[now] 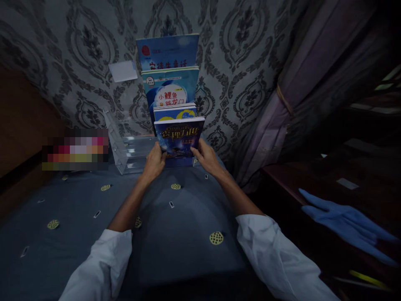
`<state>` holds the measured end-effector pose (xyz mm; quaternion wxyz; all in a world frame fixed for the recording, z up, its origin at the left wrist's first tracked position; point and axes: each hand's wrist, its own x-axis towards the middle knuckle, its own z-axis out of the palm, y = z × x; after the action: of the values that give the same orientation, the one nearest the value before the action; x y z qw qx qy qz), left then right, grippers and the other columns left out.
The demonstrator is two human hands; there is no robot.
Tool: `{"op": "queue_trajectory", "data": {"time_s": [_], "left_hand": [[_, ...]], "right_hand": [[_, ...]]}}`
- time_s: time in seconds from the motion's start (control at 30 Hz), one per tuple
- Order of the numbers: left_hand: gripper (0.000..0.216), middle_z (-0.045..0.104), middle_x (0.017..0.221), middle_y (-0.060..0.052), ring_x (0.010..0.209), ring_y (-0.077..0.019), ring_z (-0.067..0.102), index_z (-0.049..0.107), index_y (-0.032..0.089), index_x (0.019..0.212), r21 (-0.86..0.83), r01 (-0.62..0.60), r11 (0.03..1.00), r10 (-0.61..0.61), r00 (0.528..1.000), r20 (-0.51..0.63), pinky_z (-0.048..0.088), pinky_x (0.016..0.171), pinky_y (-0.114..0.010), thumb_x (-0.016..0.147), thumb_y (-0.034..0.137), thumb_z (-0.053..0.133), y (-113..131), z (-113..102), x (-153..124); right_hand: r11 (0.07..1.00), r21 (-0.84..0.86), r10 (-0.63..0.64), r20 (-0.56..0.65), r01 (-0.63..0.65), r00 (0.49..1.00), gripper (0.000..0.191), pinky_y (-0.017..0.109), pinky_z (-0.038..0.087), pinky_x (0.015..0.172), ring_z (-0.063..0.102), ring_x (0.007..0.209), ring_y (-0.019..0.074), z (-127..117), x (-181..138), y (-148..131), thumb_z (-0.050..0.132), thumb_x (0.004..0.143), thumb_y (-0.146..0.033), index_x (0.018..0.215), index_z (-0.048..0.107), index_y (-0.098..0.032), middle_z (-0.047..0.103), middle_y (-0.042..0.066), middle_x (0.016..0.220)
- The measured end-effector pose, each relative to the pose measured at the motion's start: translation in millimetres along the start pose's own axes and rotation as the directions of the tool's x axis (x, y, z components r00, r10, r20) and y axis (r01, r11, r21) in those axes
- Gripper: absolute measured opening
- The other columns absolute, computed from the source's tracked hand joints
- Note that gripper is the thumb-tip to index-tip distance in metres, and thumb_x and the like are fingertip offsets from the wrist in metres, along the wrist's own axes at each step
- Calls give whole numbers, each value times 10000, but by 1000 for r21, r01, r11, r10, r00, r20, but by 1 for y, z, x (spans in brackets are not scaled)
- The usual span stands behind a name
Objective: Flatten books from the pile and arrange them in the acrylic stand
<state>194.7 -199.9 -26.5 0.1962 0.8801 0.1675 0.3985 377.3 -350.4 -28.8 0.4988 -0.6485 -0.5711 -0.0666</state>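
A dark blue book with gold lettering [181,136] stands upright at the front of a clear acrylic book rack [117,152]. My left hand [155,161] grips its lower left edge, and my right hand [206,156] holds the right edge, thumb on the cover. Behind it, rising in steps, are a blue and yellow book [171,113], a teal book with a white oval title [172,85] and a tall blue book with red characters [169,50]. The rack's left part shows bare tiers. Whether the held book rests fully in the rack is hidden by my hands.
The rack stands on a dark blue patterned tablecloth [175,251] against a wallpapered wall. A white card [123,71] is at the rack's upper left, and a pixelated patch covers something left. On the right are a tied curtain [275,113] and a blue glove [344,221] on a dark red surface.
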Motion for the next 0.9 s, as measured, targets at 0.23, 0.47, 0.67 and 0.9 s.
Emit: {"op": "queue_trajectory", "data": {"time_s": [0.23,0.47,0.67,0.9], "left_hand": [[180,594,985,-67,946,-247,598,457,217,1048,-15,4,1000,-4,1000,-17,503,872,-417,897,127,492,-1,2,0],[183,588,989,-87,962,-264,597,460,207,1057,-3,14,1000,-14,1000,-7,495,894,-443,894,129,490,-4,4,-1],[200,597,1005,-88,971,-261,599,463,207,1064,-25,15,1000,-16,1000,-5,501,896,-446,886,120,495,-5,5,-1],[184,584,1032,-97,988,-257,586,477,198,1063,-15,22,1000,-22,1000,13,490,910,-436,894,128,485,-1,5,-1]], "right_hand": [[998,-60,-8,-20,6,1000,320,420,513,763,572,785,248,2,-1,1,399,1000,-542,992,536,-252,603,50,869],[999,-40,-21,-18,20,1000,328,431,522,795,589,846,262,4,-1,5,406,1000,-524,1026,554,-233,621,75,942],[998,-54,-22,-34,20,999,320,431,524,778,585,819,252,6,-2,6,422,996,-519,1041,556,-232,623,71,938],[993,-112,-36,-71,28,997,308,426,517,756,567,811,248,5,-1,11,447,982,-531,915,545,-247,574,65,905]]}}
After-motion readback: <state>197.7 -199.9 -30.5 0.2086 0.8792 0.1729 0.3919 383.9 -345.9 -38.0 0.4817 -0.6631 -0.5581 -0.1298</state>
